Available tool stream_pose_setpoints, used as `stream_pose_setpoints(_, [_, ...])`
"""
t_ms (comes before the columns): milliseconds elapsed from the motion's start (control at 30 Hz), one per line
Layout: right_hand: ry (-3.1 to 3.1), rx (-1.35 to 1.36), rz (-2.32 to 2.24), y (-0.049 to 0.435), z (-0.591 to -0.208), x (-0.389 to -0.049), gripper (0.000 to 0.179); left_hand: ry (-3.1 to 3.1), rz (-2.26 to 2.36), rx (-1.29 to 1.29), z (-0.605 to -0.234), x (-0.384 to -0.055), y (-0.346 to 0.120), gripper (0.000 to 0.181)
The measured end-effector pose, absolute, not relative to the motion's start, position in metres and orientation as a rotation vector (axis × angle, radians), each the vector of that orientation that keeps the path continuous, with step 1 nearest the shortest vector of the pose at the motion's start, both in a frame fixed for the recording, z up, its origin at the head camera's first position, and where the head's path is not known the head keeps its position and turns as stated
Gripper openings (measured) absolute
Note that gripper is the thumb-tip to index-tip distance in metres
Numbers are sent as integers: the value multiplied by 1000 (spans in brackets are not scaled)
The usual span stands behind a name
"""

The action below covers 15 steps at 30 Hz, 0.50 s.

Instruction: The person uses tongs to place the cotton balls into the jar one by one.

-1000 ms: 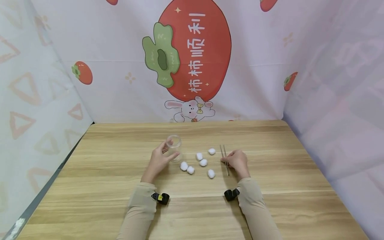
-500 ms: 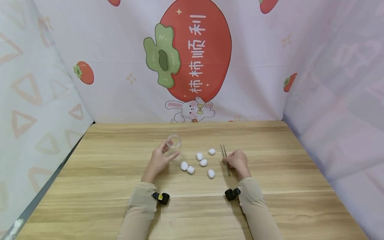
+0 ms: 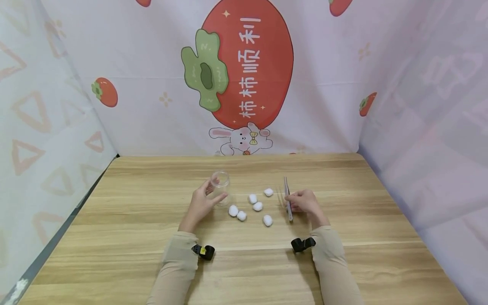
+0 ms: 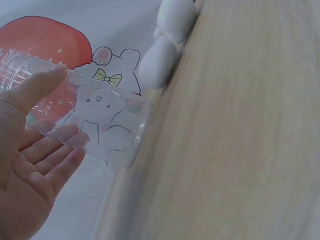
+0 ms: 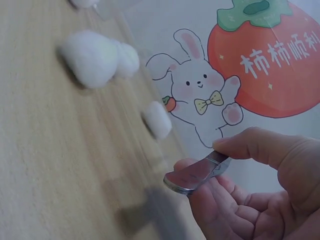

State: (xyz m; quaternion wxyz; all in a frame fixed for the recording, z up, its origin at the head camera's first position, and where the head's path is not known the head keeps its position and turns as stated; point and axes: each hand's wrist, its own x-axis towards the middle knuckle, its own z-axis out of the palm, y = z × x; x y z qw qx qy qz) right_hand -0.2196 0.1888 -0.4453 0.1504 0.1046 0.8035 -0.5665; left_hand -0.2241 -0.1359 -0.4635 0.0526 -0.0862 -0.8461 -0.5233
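Right hand [image 3: 305, 202]: fingers pinch the slim, silver metal tweezers [image 5: 192, 176], raised above the pale wood-grain counter [image 3: 244, 275], narrow end pointing away from the person; left hand [image 3: 202, 201]: fingers and thumb grasp the clear, cylindrical, open-topped jar [image 4: 107, 112], standing upright; six white, rounded, fluffy balls [image 3: 257, 206] lie on the counter between jar and tweezers.

Bench [image 3: 244, 279] count: 6 wht balls [image 3: 268, 220], 1 clr jar [image 3: 223, 188], 1 pr tweezers [image 3: 289, 210]
Balls = 2 touching prs + 2 singles; plus 1 L hand [image 3: 201, 203], 1 R hand [image 3: 308, 203], 2 blk wrist cams [image 3: 209, 252].
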Motion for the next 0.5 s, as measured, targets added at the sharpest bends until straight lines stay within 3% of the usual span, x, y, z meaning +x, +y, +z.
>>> stream_pose_setpoints(500, [2241,57,-1581,203,-440,-219,19,-2585,-1597,-257,-464,-224,-132,64])
